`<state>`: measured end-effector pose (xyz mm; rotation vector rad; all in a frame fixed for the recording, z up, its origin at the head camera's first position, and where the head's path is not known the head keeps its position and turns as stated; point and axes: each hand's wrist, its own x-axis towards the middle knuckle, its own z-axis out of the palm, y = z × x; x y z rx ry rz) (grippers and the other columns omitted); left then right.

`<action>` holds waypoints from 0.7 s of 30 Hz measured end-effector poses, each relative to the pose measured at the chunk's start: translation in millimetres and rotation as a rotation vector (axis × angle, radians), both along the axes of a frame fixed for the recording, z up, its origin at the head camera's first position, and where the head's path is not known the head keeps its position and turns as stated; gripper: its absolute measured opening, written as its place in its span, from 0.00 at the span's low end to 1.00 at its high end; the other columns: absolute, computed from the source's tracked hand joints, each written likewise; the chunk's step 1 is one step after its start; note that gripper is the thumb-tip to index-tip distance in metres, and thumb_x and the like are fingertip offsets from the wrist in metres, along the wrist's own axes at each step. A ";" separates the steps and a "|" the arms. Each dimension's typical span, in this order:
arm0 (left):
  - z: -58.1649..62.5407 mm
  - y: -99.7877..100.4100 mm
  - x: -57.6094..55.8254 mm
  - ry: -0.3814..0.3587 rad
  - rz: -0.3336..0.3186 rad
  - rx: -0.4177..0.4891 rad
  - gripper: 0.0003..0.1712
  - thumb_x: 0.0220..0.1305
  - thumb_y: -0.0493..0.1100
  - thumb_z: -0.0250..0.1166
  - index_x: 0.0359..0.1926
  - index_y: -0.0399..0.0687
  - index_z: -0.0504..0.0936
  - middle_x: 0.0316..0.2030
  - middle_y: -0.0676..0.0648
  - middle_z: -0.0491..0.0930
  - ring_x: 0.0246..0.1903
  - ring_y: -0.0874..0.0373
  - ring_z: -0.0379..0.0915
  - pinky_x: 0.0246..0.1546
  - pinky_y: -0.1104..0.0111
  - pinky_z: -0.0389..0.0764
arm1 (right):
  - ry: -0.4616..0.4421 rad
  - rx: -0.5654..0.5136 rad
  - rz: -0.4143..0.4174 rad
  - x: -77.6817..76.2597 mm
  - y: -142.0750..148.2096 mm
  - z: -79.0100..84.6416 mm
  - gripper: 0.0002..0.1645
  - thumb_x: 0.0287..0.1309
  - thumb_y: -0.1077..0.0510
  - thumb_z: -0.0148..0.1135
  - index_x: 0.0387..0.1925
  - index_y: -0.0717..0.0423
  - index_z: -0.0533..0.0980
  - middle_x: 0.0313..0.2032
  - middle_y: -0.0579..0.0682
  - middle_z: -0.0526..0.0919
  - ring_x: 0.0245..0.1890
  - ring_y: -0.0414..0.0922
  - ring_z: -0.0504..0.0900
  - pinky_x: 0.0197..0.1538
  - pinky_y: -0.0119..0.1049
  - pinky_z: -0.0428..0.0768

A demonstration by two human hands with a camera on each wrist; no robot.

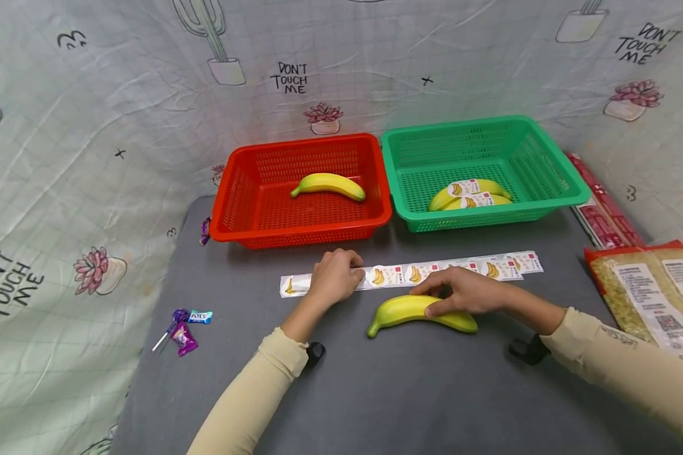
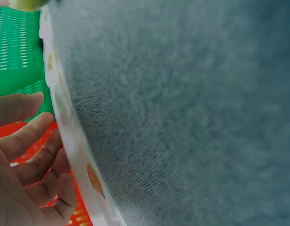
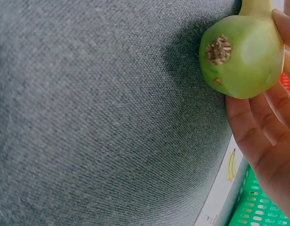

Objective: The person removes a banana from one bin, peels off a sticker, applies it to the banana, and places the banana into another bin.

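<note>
A yellow banana with greenish ends lies on the grey table in front of me. My right hand grips it, thumb on the near side and fingers on the far side; the right wrist view shows the banana's green tip beside the palm. Beyond the banana runs a strip of banana stickers. My left hand rests on the strip's left part and hides some of it. In the left wrist view its loosely bent fingers are at the strip's edge, with a gap between thumb and index finger.
A red basket at the back holds one banana. Beside it, a green basket holds two bananas with stickers. Wrapped sweets and a lollipop lie left. A grain bag and a red packet lie right.
</note>
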<state>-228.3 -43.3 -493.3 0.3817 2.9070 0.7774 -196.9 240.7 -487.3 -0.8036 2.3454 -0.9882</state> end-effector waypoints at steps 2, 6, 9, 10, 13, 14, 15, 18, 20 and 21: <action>-2.3 4.6 -4.2 -0.012 -0.008 -0.055 0.14 0.67 0.46 0.67 0.51 0.49 0.87 0.49 0.46 0.85 0.53 0.46 0.78 0.53 0.48 0.75 | 0.008 0.000 0.003 -0.7 0.9 -1.1 0.26 0.59 0.50 0.74 0.58 0.52 0.83 0.46 0.45 0.87 0.40 0.39 0.79 0.47 0.34 0.80; -4.6 10.1 -8.9 -0.014 -0.018 -0.124 0.14 0.65 0.47 0.70 0.51 0.50 0.87 0.48 0.45 0.84 0.51 0.46 0.78 0.52 0.49 0.76 | 0.009 -0.004 0.004 -1.6 1.7 -2.2 0.26 0.59 0.50 0.74 0.58 0.51 0.82 0.47 0.45 0.87 0.41 0.39 0.79 0.49 0.36 0.80; -6.3 11.3 -9.7 -0.005 -0.021 -0.144 0.11 0.65 0.47 0.71 0.47 0.51 0.88 0.45 0.46 0.83 0.48 0.46 0.78 0.50 0.49 0.76 | -0.004 -0.009 0.002 -1.4 0.3 -1.6 0.26 0.59 0.50 0.74 0.58 0.52 0.82 0.47 0.45 0.87 0.41 0.39 0.79 0.49 0.35 0.80; -6.6 11.7 -10.0 -0.001 -0.021 -0.145 0.09 0.64 0.46 0.71 0.45 0.52 0.88 0.44 0.46 0.84 0.47 0.46 0.79 0.50 0.49 0.76 | -0.006 -0.011 0.000 -1.3 0.0 -1.3 0.26 0.59 0.51 0.74 0.58 0.52 0.82 0.47 0.46 0.87 0.41 0.39 0.79 0.48 0.34 0.80; -7.3 12.0 -11.5 0.019 -0.022 -0.133 0.05 0.64 0.46 0.71 0.40 0.53 0.88 0.40 0.48 0.85 0.44 0.47 0.79 0.47 0.50 0.76 | -0.013 -0.013 -0.008 -1.2 0.0 -0.2 0.26 0.58 0.51 0.74 0.58 0.52 0.83 0.47 0.45 0.87 0.41 0.39 0.79 0.48 0.33 0.79; -7.3 11.7 -12.2 0.026 -0.022 -0.128 0.04 0.64 0.46 0.71 0.39 0.53 0.88 0.39 0.49 0.85 0.43 0.48 0.80 0.46 0.50 0.76 | -0.016 -0.012 -0.011 -1.3 0.0 0.2 0.26 0.59 0.51 0.74 0.58 0.52 0.83 0.47 0.45 0.87 0.41 0.39 0.80 0.48 0.33 0.79; -7.3 11.4 -12.6 0.029 -0.023 -0.123 0.04 0.64 0.46 0.71 0.38 0.53 0.88 0.38 0.49 0.85 0.42 0.48 0.80 0.45 0.50 0.76 | -0.018 -0.011 -0.014 -1.3 0.0 0.7 0.26 0.59 0.51 0.74 0.58 0.52 0.83 0.47 0.45 0.87 0.41 0.40 0.80 0.48 0.33 0.79; -7.7 10.7 -13.5 0.034 -0.028 -0.118 0.04 0.65 0.46 0.71 0.38 0.53 0.88 0.36 0.50 0.86 0.40 0.49 0.80 0.44 0.51 0.76 | -0.032 -0.006 -0.020 -1.3 0.2 1.4 0.26 0.59 0.51 0.73 0.59 0.51 0.82 0.48 0.45 0.87 0.42 0.41 0.80 0.49 0.34 0.79; -8.1 10.5 -13.7 0.029 -0.029 -0.117 0.04 0.65 0.46 0.70 0.37 0.54 0.88 0.36 0.50 0.86 0.39 0.49 0.79 0.44 0.51 0.76 | -0.043 -0.003 -0.021 -0.9 0.2 1.4 0.26 0.60 0.51 0.73 0.59 0.51 0.82 0.48 0.46 0.87 0.42 0.42 0.80 0.49 0.34 0.79; -8.3 10.5 -13.7 0.025 -0.029 -0.116 0.04 0.65 0.46 0.70 0.37 0.54 0.88 0.36 0.50 0.85 0.40 0.49 0.79 0.44 0.51 0.76 | -0.045 -0.002 -0.022 -0.7 0.1 1.0 0.26 0.60 0.51 0.73 0.59 0.51 0.82 0.48 0.46 0.87 0.42 0.42 0.80 0.49 0.34 0.79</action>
